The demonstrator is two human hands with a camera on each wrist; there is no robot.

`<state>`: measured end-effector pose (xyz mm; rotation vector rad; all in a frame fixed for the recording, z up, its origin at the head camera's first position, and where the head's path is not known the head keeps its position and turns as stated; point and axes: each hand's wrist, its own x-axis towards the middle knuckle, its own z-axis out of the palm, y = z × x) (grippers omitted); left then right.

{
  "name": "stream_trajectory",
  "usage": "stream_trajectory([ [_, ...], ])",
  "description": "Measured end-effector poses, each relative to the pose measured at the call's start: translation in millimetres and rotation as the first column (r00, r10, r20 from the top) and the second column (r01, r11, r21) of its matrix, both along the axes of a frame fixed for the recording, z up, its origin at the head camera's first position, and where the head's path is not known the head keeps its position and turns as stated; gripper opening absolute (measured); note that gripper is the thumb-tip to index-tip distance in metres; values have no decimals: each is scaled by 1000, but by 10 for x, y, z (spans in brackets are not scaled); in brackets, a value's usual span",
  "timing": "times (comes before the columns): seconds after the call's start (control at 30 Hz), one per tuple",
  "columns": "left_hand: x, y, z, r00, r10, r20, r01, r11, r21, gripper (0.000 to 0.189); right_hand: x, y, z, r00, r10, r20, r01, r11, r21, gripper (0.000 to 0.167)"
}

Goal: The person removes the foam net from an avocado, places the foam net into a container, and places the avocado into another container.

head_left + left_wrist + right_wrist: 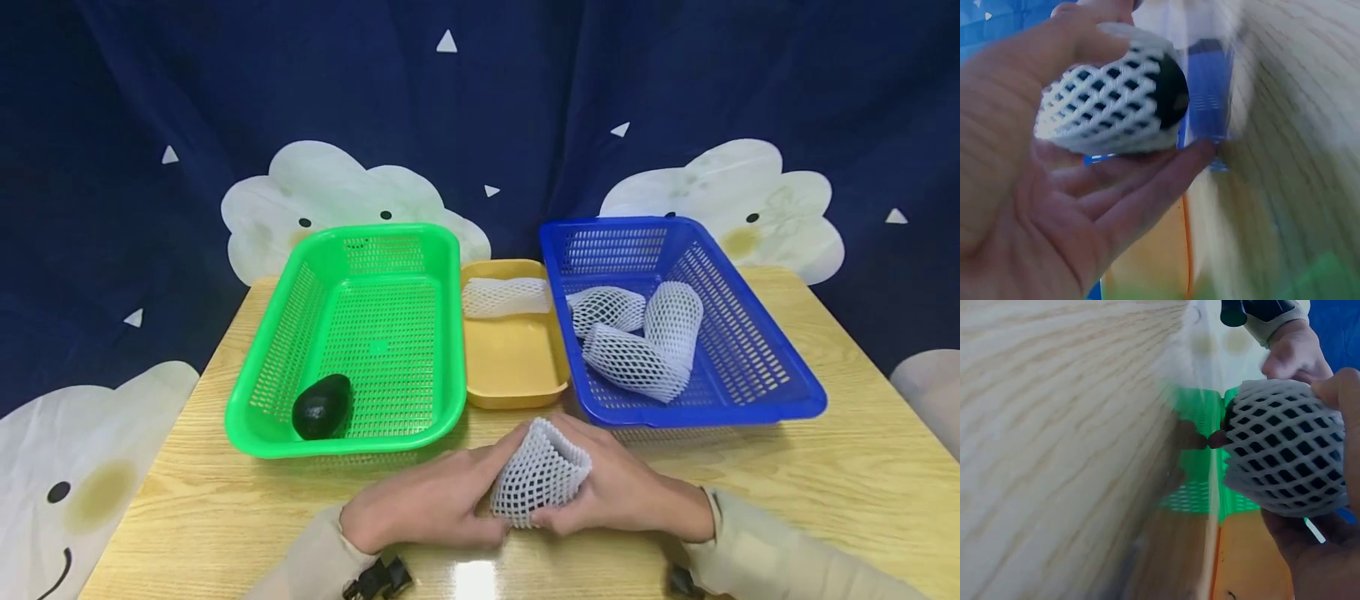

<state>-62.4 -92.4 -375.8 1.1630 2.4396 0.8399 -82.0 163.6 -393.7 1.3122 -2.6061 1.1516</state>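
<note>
White foam net sleeve [534, 483] around a dark avocado [1172, 95] is gripped between the left hand [444, 498] and the right hand [621, 485] over the wooden table [195, 500], before the yellow tray [513, 354]; a bare avocado [322, 407] lies in the green basket [352, 448].

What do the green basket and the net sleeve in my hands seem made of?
Green basket: probably molded plastic with a slight sheen, judging by its smooth rim and regular slots. Net sleeve: likely soft plastic foam, matte white, given its thick, flexible-looking mesh.
</note>
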Motion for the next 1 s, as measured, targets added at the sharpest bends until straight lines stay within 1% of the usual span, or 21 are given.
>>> stream_trajectory([
  [0.1,-4,14,-17,999,30,-41,-30,1000,3,114,-5,-9,-16,999,7,36,-6,1000,-9,79],
  [0.2,-4,31,-26,995,63,-78,-64,998,-17,113,-5,-14,-29,998,4,66,-3,1000,-14,77],
  [0.3,2,38,-30,992,91,-87,-95,995,-43,111,-4,-18,-51,996,-7,89,10,999,-32,74],
  [0.5,14,42,-38,984,140,-112,-148,987,-61,110,-25,-21,-108,989,-28,143,42,995,-94,69],
  [0.6,11,46,-42,982,146,-116,-155,985,-72,108,-33,-16,-129,987,-24,161,40,994,-100,68],
  [0.73,1,44,-53,982,144,-120,-154,986,-71,106,-40,5,-142,977,-29,210,51,994,-101,67],
  [0.8,-8,40,-62,982,147,-118,-156,985,-71,102,-42,18,-143,976,-38,216,60,994,-94,66],
  [0.93,-19,19,-61,981,152,-120,-165,981,-100,94,-52,22,-142,982,-43,184,54,997,-57,65],
  [1.0,-22,5,-51,982,151,-118,-164,980,-116,90,-59,17,-136,980,-43,192,50,998,-35,66],
])
